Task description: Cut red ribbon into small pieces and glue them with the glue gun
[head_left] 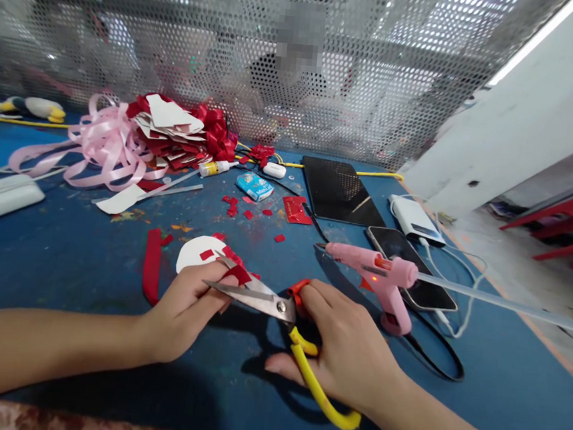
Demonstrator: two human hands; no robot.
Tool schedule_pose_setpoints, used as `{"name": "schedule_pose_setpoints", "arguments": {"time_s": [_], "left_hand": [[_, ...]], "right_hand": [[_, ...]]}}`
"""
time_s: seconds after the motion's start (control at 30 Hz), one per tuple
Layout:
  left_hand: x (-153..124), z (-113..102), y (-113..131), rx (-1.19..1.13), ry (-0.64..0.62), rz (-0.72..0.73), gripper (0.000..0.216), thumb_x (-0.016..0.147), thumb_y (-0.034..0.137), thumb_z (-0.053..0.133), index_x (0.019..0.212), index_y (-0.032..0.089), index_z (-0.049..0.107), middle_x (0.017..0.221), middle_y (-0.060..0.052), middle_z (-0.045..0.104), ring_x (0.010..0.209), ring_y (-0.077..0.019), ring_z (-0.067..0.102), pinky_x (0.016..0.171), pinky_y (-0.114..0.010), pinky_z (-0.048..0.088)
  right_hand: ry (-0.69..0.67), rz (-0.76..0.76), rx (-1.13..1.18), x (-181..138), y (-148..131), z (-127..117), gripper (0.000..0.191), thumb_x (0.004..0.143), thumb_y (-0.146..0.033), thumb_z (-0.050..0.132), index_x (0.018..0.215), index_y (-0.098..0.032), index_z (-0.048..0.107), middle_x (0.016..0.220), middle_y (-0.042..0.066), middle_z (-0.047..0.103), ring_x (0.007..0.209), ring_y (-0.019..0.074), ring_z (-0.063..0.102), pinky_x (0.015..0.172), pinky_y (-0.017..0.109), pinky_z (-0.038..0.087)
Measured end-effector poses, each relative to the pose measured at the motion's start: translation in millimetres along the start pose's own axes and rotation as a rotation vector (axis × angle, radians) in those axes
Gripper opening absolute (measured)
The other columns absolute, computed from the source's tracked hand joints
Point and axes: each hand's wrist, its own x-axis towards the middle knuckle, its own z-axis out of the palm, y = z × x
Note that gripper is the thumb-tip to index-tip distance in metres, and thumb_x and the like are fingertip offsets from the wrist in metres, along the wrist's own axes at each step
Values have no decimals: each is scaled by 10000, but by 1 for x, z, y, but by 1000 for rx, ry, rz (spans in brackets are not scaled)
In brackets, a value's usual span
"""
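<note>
My right hand [350, 341] grips scissors [263, 300] by their yellow and orange handles, with the blades spread apart. Between the blades is a piece of red ribbon [238, 276], pinched in the fingers of my left hand [185, 313]. Just behind my left hand lies a white paper cutout [196, 248] with small red squares on and around it. A longer red ribbon strip [152, 263] rests on the table left of the cutout. More small red pieces [232, 205] are scattered farther back.
A pink glue gun [372, 263] stands close to my right hand, its stick reaching right. Behind it are a phone [426, 281], power bank [416, 220] and black tablet [341, 190]. Pink ribbon [105, 142] and a red-and-white pile [173, 135] lie at the back left, before a perforated metal screen [221, 48].
</note>
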Motion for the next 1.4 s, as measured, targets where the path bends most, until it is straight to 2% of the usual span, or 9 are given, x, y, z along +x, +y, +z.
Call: {"name": "schedule_pose_setpoints", "arguments": {"time_s": [0.07,0.27,0.43,0.67,0.87,1.4], "left_hand": [[1,0,1,-8,5,-15,338,903,256,405,575,177,415,548,41,388,520,-91,341,491,-210,283],[-1,0,-6,-127,21,-104,253,865,197,404,702,167,596,520,46,413,480,-86,356,461,-200,283],[2,1,-2,-167,56,-201,270,814,196,424,607,161,593,446,59,367,424,-76,317,415,-197,249],[5,2,3,-173,65,-252,271,782,201,417,572,161,584,418,66,353,410,-73,325,415,-197,254],[4,1,3,-124,75,-255,292,798,272,431,577,159,584,428,59,352,422,-81,318,429,-213,262],[2,1,1,-181,85,-258,295,777,261,443,527,171,572,413,52,339,404,-88,305,420,-226,264]], "right_hand": [[-11,10,-6,0,0,0,633,666,-812,408,679,-184,488,652,29,518,533,136,459,492,253,315],[-45,15,14,-1,0,-1,625,680,-809,395,614,-190,447,596,3,489,470,100,399,466,243,244],[-46,30,8,-1,0,0,609,679,-798,420,602,-194,438,578,-4,479,464,98,388,464,241,227],[-36,21,-27,-2,3,2,595,695,-779,432,587,-193,428,552,-8,478,455,96,398,459,246,206],[-6,-14,-94,-3,3,3,589,739,-757,396,556,-198,426,506,-17,444,426,94,373,450,260,175],[13,-34,-31,-2,3,3,537,776,-682,436,552,-194,427,499,-19,437,428,88,367,449,248,202]]}}
